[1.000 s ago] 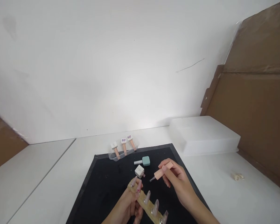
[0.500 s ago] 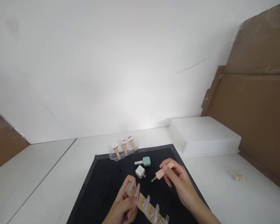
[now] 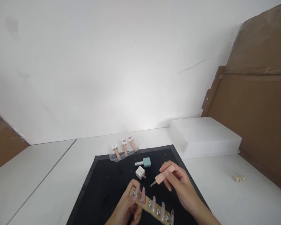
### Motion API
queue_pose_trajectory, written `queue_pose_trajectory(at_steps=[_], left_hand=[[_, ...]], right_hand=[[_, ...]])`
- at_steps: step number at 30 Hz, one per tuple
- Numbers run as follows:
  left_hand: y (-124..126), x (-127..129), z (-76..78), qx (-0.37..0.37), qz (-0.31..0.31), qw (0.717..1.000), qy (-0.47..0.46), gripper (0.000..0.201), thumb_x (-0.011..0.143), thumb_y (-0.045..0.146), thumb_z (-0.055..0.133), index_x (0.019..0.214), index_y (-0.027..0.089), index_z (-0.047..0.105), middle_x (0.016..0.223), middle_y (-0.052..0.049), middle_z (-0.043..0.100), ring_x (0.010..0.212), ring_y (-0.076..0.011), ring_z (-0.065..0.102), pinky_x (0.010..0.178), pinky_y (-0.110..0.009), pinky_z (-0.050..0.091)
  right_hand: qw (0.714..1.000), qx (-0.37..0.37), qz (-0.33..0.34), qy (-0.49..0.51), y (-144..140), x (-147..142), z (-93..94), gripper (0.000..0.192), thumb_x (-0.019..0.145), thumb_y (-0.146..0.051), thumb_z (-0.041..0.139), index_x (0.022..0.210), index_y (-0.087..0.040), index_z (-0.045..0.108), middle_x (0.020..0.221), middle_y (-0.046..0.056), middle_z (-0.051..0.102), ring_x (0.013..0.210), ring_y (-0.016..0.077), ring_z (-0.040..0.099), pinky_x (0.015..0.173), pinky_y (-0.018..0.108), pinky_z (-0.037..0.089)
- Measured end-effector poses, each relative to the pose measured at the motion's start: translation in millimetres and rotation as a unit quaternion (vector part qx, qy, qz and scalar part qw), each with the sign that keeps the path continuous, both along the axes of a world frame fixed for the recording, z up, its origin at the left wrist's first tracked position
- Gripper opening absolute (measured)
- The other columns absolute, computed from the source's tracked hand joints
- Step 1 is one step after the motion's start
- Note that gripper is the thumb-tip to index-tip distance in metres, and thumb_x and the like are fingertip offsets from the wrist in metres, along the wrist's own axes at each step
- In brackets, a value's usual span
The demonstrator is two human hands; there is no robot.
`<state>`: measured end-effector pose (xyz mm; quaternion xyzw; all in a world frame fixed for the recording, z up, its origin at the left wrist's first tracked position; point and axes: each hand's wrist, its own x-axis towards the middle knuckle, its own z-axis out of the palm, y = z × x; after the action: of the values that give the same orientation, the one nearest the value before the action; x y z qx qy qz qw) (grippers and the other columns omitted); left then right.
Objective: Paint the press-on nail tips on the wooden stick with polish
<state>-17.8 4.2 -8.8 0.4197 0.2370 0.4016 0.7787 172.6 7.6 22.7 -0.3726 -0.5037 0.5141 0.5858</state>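
Observation:
My left hand (image 3: 127,203) grips one end of a tan nail display stand (image 3: 146,206). Several long false nails stick up from it on round silver mounts; one nail (image 3: 143,196) is a deeper pink than its pale neighbours. In my right hand (image 3: 178,179) is a nail polish brush (image 3: 161,178), held by its peach cap, with the bristle end pointing down and left above the mat, apart from the nails. An uncapped white polish bottle (image 3: 140,172) lies tipped on the mat between the hands, its neck to the right. Behind it lies a mint-green polish bottle (image 3: 146,162) with a pale cap.
A black mat (image 3: 103,184) covers the middle of the white table. At its back edge a clear tray (image 3: 114,159) holds three white bottles with peach caps. A translucent plastic box (image 3: 208,137) stands back right; small cream rings (image 3: 238,179) lie at right. Cardboard (image 3: 255,103) borders the right side.
The nail stand has shifted slightly right and turned in my left hand, showing more of the silver mounts. The brush tip has moved a little down and left.

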Motion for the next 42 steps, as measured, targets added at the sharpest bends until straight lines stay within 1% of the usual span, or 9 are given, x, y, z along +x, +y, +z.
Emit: queue_pose_trajectory(at_steps=[5,9,17,24,28,31,36,39,42], left_hand=[[4,-1,-9.1,0.038,-0.043,0.997,0.051,0.029,0.078,0.05,0.053,0.079,0.024,0.04,0.049,0.01,0.043,0.032,-0.0027,0.026,0.031,-0.013,0.023],[7,-1,-11.8,0.055,-0.085,0.991,0.083,0.031,0.08,0.053,0.049,0.081,0.024,0.038,0.047,0.011,0.041,0.032,-0.003,0.026,0.035,-0.014,0.025],[6,2,-15.1,0.077,-0.088,0.99,0.081,0.029,0.081,0.051,0.048,0.082,0.023,0.039,0.048,0.011,0.038,0.036,-0.0042,0.028,0.039,-0.017,0.026],[3,1,-18.3,0.073,-0.083,0.992,0.06,0.029,0.079,0.05,0.051,0.081,0.023,0.039,0.049,0.01,0.038,0.038,-0.0052,0.028,0.039,-0.017,0.025],[0,-2,-15.9,0.062,-0.08,0.992,0.079,0.026,0.082,0.047,0.049,0.081,0.023,0.04,0.049,0.01,0.037,0.038,-0.0049,0.028,0.04,-0.018,0.024],[-1,-1,-9.3,0.055,-0.07,0.991,0.103,0.027,0.081,0.048,0.049,0.081,0.023,0.039,0.05,0.01,0.037,0.039,-0.0052,0.028,0.042,-0.019,0.024],[-1,4,-0.6,0.05,-0.071,0.988,0.127,0.028,0.08,0.049,0.05,0.08,0.023,0.039,0.051,0.01,0.035,0.041,-0.0055,0.026,0.043,-0.02,0.025],[-1,4,-1.8,0.05,-0.074,0.988,0.125,0.029,0.08,0.049,0.051,0.079,0.023,0.039,0.052,0.01,0.034,0.041,-0.0055,0.025,0.042,-0.019,0.024],[-2,3,-5.8,0.054,-0.076,0.988,0.125,0.028,0.081,0.048,0.049,0.08,0.023,0.039,0.051,0.01,0.034,0.039,-0.005,0.024,0.041,-0.019,0.023]], right_hand=[[0.997,0.002,0.055,-0.054,-6,1,8.4,0.029,0.082,-0.046,0.056,0.08,-0.017,0.061,0.062,-0.002,0.05,0.048,0.009,0.037,0.045,0.022,0.029],[0.993,0.023,0.057,-0.099,-11,2,10.0,0.031,0.08,-0.049,0.058,0.079,-0.019,0.063,0.068,0.0,0.051,0.057,0.0129,0.045,0.053,0.025,0.034],[0.981,0.045,0.059,-0.181,-11,2,4.1,0.025,0.081,-0.044,0.059,0.085,-0.02,0.067,0.077,0.004,0.061,0.073,0.0191,0.054,0.066,0.028,0.04],[0.992,0.021,0.021,-0.126,-7,-3,7.0,0.022,0.085,-0.037,0.056,0.075,-0.019,0.063,0.078,0.003,0.062,0.064,0.0148,0.054,0.059,0.025,0.04],[0.996,0.02,0.01,-0.088,-7,-1,6.3,0.023,0.086,-0.04,0.053,0.077,-0.02,0.061,0.069,0.001,0.062,0.059,0.0143,0.052,0.055,0.024,0.039],[0.994,0.032,0.028,-0.105,-10,1,5.1,0.026,0.084,-0.044,0.055,0.079,-0.02,0.062,0.07,0.002,0.06,0.058,0.0146,0.051,0.054,0.025,0.038],[0.981,0.054,0.051,-0.178,-11,1,9.0,0.025,0.083,-0.042,0.056,0.078,-0.019,0.065,0.073,0.003,0.061,0.067,0.0175,0.054,0.06,0.027,0.04],[0.985,0.033,0.038,-0.168,-8,-1,11.9,0.023,0.084,-0.039,0.055,0.076,-0.019,0.063,0.068,0.001,0.06,0.058,0.0142,0.051,0.053,0.024,0.037],[0.99,0.027,0.012,-0.136,-6,-1,11.0,0.022,0.087,-0.036,0.053,0.074,-0.019,0.06,0.069,0.001,0.063,0.059,0.0143,0.053,0.056,0.024,0.039]])
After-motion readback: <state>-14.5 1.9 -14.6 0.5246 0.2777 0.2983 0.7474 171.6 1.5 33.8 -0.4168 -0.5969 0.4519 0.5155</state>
